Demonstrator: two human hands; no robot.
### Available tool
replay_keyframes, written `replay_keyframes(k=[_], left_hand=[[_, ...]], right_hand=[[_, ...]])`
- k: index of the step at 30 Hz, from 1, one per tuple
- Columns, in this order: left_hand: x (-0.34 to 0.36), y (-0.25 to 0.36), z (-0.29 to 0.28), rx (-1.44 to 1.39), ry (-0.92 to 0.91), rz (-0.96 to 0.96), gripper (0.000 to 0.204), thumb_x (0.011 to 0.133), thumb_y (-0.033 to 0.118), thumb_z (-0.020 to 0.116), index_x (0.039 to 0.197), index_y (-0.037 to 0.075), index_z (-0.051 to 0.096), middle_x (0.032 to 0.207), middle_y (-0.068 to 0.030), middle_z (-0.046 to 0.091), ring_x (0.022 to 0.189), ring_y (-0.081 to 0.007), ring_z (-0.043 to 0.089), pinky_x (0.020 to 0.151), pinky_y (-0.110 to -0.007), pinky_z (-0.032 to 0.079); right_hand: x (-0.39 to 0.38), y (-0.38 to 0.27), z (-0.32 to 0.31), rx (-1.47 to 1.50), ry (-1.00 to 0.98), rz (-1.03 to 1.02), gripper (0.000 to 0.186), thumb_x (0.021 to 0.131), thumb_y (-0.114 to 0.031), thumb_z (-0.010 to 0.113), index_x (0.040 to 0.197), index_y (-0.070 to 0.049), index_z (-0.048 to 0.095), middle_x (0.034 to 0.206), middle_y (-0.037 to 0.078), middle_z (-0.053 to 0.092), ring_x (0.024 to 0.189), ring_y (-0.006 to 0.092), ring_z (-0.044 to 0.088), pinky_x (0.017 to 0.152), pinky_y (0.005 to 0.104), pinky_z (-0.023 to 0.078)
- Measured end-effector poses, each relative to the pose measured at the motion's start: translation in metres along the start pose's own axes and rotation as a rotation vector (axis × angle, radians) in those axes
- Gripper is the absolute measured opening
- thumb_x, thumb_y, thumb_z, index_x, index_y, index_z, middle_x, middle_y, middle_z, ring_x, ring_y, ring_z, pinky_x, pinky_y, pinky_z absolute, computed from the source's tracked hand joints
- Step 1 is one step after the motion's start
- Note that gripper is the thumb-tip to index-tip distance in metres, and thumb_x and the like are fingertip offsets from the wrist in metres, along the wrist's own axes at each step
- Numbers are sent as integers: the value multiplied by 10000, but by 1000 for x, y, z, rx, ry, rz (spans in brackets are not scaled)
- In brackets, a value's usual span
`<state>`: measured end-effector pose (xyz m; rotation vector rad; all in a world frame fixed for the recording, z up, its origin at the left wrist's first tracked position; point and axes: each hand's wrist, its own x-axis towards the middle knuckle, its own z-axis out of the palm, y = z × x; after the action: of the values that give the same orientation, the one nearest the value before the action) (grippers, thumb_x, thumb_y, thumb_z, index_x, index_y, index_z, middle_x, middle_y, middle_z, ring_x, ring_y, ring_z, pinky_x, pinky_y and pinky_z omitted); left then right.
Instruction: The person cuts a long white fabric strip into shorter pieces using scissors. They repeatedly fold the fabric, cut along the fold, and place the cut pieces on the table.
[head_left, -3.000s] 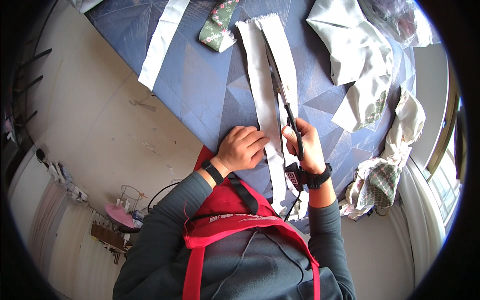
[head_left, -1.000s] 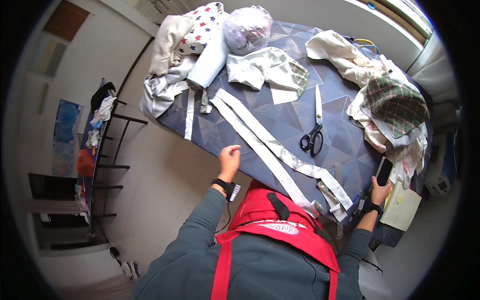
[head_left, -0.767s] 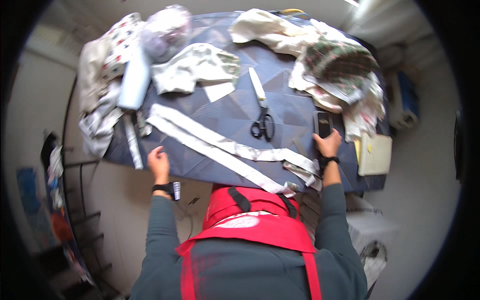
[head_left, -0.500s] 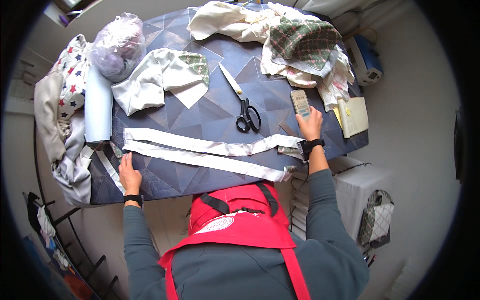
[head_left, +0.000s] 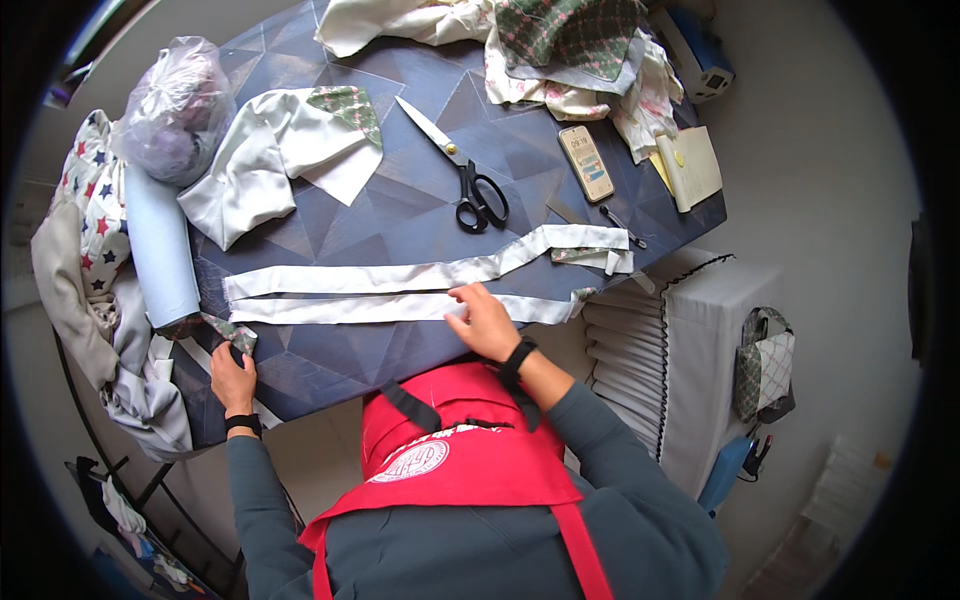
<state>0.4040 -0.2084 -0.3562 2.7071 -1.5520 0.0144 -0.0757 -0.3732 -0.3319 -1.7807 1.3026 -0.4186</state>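
Observation:
Two long white fabric strips (head_left: pixel 370 279) lie across the near part of the table, with green patterned cloth at their right ends. My right hand (head_left: pixel 487 326) is at the lower strip (head_left: pixel 350 308), fingertips over its edge, thumb apart and nothing visibly held. My left hand (head_left: pixel 233 380) rests at the table's left front, fingertips at a small green patterned scrap (head_left: pixel 234 331), with a gap between thumb and fingers. Beneath that hand passes a narrow white strip (head_left: pixel 268 416). Black-handled scissors (head_left: pixel 462 165) lie partly open beyond the strips.
A phone (head_left: pixel 586 164) and a notepad (head_left: pixel 692 170) lie at the right. White cloth (head_left: pixel 262 160), a pale blue roll (head_left: pixel 160 245) and a bagged bundle (head_left: pixel 178 110) sit on the left. Heaped fabric (head_left: pixel 565 45) covers the far right. A covered cabinet (head_left: pixel 690 330) stands beside the table.
My right hand has let go of the phone and moved left and nearer to the lower strip. My left hand has shifted to the green scrap. The view has turned slightly.

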Motion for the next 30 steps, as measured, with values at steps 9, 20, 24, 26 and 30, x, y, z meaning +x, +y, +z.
replay_keyframes(k=[9, 20, 24, 26, 30], left_hand=[[16, 155, -14, -250, -64, 178, 313, 844, 145, 710, 1131, 41, 643, 1124, -156, 669, 1073, -360, 634, 934, -438, 509], [10, 341, -41, -972, -852, 480, 310, 765, -47, 553, 1019, 37, 709, 827, -174, 715, 808, -296, 720, 764, -349, 533], [53, 291, -40, -743, -535, 302, 210, 821, -45, 556, 967, 40, 681, 714, -161, 664, 669, -293, 688, 610, -363, 482], [58, 274, -40, -423, -512, 295, 200, 876, 92, 677, 1075, 105, 667, 700, -147, 655, 661, -366, 672, 593, -425, 483], [54, 270, -14, -245, -481, 326, 274, 888, 221, 741, 1127, 156, 624, 756, -178, 684, 733, -434, 680, 621, -496, 495]], right_hand=[[1, 20, -4, -243, -11, -82, 207, 758, -118, 728, 862, -51, 562, 1009, 108, 539, 931, 321, 616, 749, 438, 515], [19, 7, -106, 636, -482, 70, 266, 899, -167, 746, 1098, -49, 616, 736, 50, 648, 624, 119, 620, 590, 290, 484], [14, 31, -183, 833, -650, 416, 521, 900, -169, 775, 1360, -75, 550, 740, 9, 642, 580, 65, 584, 497, 219, 449], [6, 48, -219, 743, -622, 461, 512, 903, -151, 765, 1358, -46, 556, 763, 22, 669, 582, 57, 589, 499, 210, 444], [-31, 79, -283, 803, -478, 554, 429, 852, -91, 766, 1247, 18, 637, 837, 24, 699, 603, 25, 572, 521, 181, 422]])
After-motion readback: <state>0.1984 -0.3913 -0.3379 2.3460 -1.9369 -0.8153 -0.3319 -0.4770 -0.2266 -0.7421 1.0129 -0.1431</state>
